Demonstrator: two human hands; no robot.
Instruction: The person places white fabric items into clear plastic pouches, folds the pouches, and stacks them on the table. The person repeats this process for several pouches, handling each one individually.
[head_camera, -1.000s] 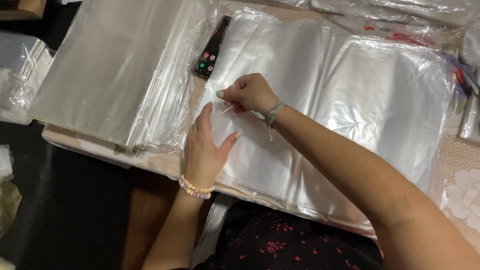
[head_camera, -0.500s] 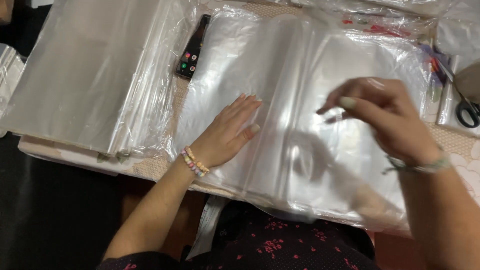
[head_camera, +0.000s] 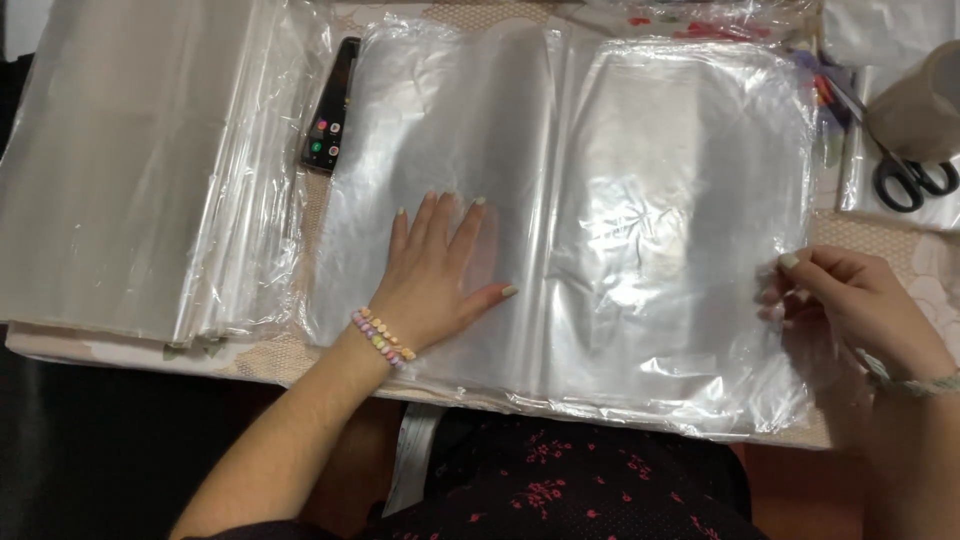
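A stack of clear plastic bags (head_camera: 640, 200) lies spread on the table in front of me. My left hand (head_camera: 440, 275) rests flat on its left half, fingers spread, a beaded bracelet on the wrist. At the stack's right edge my right hand (head_camera: 850, 300) pinches the edge of the top clear bag between thumb and fingers. That bag's flap is folded down across the middle of the stack.
A second, thicker pile of clear bags (head_camera: 130, 160) lies at the left. A black phone (head_camera: 330, 105) sits between the two piles. Black-handled scissors (head_camera: 905, 175) and a brown tape roll (head_camera: 925, 105) lie at the far right. The table's near edge runs just below the stack.
My right hand has swept from the stack's upper left across to its right edge, drawing the top bag's flap over. My left hand stayed flat, sliding slightly right.
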